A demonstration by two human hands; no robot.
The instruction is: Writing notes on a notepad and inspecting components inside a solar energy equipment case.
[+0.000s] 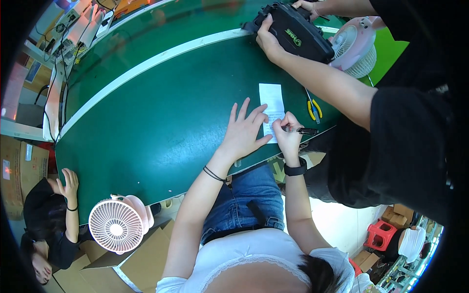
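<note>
A narrow strip of white paper (pixel 271 96) with printed lines lies on the green tabletop (pixel 181 112) close to the table's near edge. My left hand (pixel 243 128) rests flat with its fingers spread, the fingertips on or beside the paper's left side. Over the lower part of the same sheet, my right hand (pixel 289 136) is closed around a black pen (pixel 307 131). The pen's tip is hidden by my fingers, so I cannot see whether it touches the paper. Just right of the paper lie pliers with yellow handles (pixel 315 110).
At the far right a co-worker's arms (pixel 327 83) reach over the table, hands on a black hard case (pixel 298 36). A pink fan (pixel 349 44) stands beside it. Another pink fan (pixel 117 224) is at the near left, by a second person's hand (pixel 70 184) on the table edge.
</note>
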